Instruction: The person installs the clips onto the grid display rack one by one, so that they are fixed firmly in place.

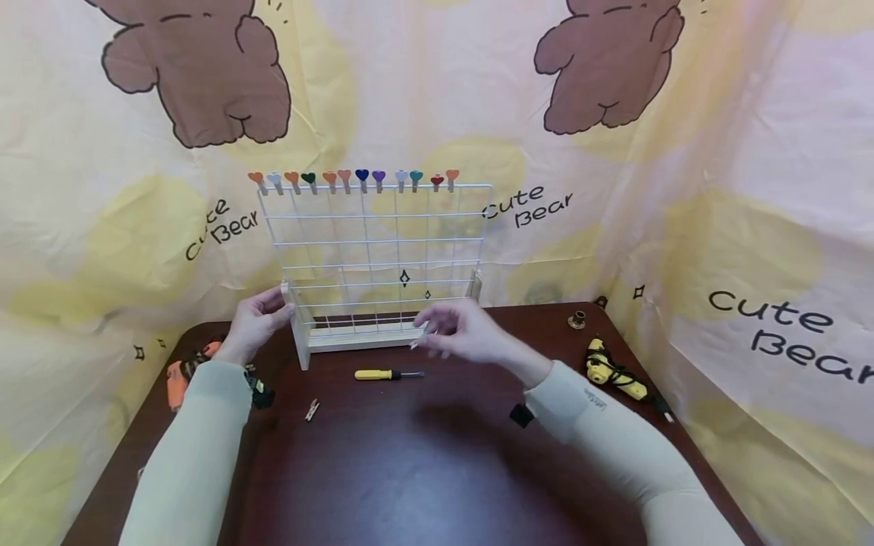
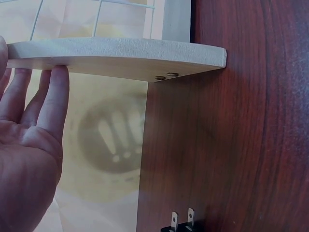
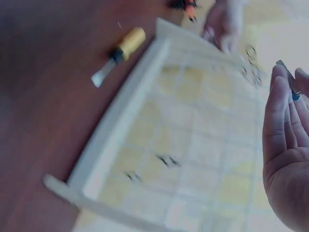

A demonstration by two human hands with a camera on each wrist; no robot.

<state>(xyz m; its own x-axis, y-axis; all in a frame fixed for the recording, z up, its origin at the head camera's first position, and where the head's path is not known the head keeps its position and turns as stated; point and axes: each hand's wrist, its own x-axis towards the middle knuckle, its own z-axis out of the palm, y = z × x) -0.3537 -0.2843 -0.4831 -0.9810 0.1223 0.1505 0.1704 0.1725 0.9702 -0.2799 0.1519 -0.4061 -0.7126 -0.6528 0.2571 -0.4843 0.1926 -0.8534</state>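
A white wire grid rack (image 1: 382, 216) stands upright between wooden side panels, with a row of heart-topped clothespins (image 1: 362, 177) in several colours along its top wire. My left hand (image 1: 254, 324) holds the edge of the left wooden panel (image 2: 116, 53), thumb on one side and fingers on the other. Before the rack's lower right part, my right hand (image 1: 467, 334) pinches a small clothespin (image 3: 288, 77) between thumb and fingertips; most of it is hidden by the fingers. On the table lies another small clothespin (image 1: 312, 410), in front of the left panel.
A yellow-handled screwdriver (image 1: 374, 374) lies just in front of the rack. To the right are a yellow tool with a black cord (image 1: 614, 371) and a small brass-coloured fitting (image 1: 576, 320). An orange tool (image 1: 179, 383) lies by my left forearm. A printed curtain (image 1: 423, 91) hangs behind.
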